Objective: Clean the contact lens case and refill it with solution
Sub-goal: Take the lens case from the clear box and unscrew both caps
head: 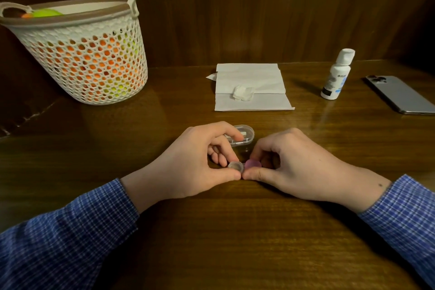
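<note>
Both hands down on the table [211,231], thumbs tip-to-tip. L hand [188,162] curled, thumb + fingers pinching the clear/whitish side of the lens case [243,166]. R hand [296,167] curled the same way on the pink side; that cap [253,164] looks tilted, prob. being unscrewed or screwed on, can't tell which. Two-hand pinch makes sense: case is tiny smooth plastic, one side braces while the other twists.

Clear oblong plastic box [242,135] at 12 o'clock, just behind the L fingers; L index tip seems to rest on it. White bits inside, unclear what.

Further out at 12: folded tissue [251,87] laid flat, soft matte white, small crumpled wad [242,93] on it. Prob. staged for wiping/drying.

1-2 o'clock: solution bottle [336,75], white, rounded, cap on, upright, well apart, within R reach for the refill.

2-3 o'clock: phone [402,95], grey metal, face down.

10 o'clock: perforated white basket [98,54], brown rim, orange + green stuff showing through the holes.

Table dark glossy wood, slick, so the case could skid if unbraced.
</note>
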Tool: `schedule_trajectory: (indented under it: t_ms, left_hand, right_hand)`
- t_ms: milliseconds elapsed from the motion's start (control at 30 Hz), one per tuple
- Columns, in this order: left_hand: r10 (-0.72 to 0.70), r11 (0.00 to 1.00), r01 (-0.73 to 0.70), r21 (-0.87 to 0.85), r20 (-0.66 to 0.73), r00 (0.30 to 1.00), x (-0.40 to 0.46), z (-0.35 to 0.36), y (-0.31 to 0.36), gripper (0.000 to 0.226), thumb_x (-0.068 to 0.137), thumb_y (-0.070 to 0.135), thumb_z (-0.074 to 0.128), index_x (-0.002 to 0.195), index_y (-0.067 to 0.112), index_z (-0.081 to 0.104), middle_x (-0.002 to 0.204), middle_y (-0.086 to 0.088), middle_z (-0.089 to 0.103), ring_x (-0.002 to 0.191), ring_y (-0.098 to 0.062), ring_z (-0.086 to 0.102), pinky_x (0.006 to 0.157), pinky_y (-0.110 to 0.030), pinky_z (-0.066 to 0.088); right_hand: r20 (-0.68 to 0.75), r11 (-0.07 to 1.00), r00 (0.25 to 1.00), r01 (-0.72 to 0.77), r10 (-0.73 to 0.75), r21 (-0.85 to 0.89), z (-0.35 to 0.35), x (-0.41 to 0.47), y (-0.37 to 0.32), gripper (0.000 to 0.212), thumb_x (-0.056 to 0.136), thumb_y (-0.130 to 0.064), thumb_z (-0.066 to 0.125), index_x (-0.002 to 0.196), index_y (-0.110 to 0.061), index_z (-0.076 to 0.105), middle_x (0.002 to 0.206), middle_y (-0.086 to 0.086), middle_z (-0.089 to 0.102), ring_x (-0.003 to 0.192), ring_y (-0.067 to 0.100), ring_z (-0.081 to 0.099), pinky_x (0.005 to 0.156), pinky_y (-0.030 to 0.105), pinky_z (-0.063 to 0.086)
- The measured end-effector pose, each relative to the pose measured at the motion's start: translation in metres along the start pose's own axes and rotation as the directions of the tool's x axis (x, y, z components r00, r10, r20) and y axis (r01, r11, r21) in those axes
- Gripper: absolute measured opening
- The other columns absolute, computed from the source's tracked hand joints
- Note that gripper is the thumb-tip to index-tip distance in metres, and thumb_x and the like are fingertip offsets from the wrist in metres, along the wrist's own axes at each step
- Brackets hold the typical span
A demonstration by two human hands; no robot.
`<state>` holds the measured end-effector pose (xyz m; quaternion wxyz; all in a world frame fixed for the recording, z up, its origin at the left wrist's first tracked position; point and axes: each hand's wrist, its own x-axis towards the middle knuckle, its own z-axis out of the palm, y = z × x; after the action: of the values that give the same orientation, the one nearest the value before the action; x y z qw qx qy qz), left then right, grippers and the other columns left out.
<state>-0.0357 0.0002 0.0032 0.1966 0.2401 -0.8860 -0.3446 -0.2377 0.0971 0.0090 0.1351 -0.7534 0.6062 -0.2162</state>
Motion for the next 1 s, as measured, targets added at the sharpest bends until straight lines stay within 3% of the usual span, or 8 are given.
schedule_trajectory:
  t_ms: [433, 600, 833, 1000]
  left_hand:
    - [-0.028, 1.0, 0.028, -0.012, 0.032, 0.999, 0.0018, -0.0015, 0.0046, 0.06, 0.08, 0.026, 0.088, 0.133, 0.03, 0.061, 0.092, 0.016, 0.077, 0.087, -0.007, 0.073, 0.078, -0.028, 0.061]
    - [-0.027, 1.0, 0.028, -0.007, 0.04, 0.999, 0.0017, -0.0025, 0.0047, 0.06, 0.081, 0.024, 0.087, 0.135, 0.028, 0.061, 0.094, 0.012, 0.077, 0.088, -0.009, 0.073, 0.079, -0.031, 0.062]
    - [-0.034, 0.999, 0.034, -0.005, 0.037, 0.999, 0.0015, -0.0021, 0.0047, 0.065, 0.081, 0.022, 0.087, 0.139, 0.027, 0.058, 0.094, 0.011, 0.077, 0.088, -0.008, 0.073, 0.079, -0.028, 0.061]
    - [-0.038, 0.999, 0.038, 0.002, 0.032, 0.999, 0.0008, -0.0017, 0.004, 0.065, 0.08, 0.022, 0.088, 0.138, 0.026, 0.058, 0.093, 0.012, 0.077, 0.087, -0.008, 0.073, 0.077, -0.024, 0.06]
  right_hand:
    - [0.075, 0.995, 0.995, 0.061, -0.067, 0.083, -0.0054, 0.0069, 0.0076, 0.035, 0.079, -0.063, 0.068, 0.087, -0.029, 0.075, 0.076, -0.009, 0.071, 0.071, 0.008, 0.066, 0.059, 0.023, 0.054]
    - [0.116, 0.992, 0.988, 0.087, -0.097, 0.089, -0.0077, 0.0084, 0.0096, 0.023, 0.083, -0.052, 0.076, 0.088, -0.029, 0.075, 0.078, -0.011, 0.071, 0.074, 0.007, 0.066, 0.059, 0.017, 0.05]
    - [0.114, 0.995, 0.989, 0.094, -0.095, 0.015, -0.007, 0.0016, 0.0061, 0.031, 0.086, -0.059, 0.063, 0.102, -0.035, 0.074, 0.091, -0.02, 0.068, 0.088, -0.001, 0.063, 0.075, 0.021, 0.054]
    - [0.142, 0.992, 0.984, 0.115, -0.108, -0.043, -0.0088, 0.0012, 0.0051, 0.025, 0.092, -0.051, 0.062, 0.11, -0.037, 0.072, 0.103, -0.021, 0.059, 0.097, -0.003, 0.057, 0.085, 0.019, 0.051]
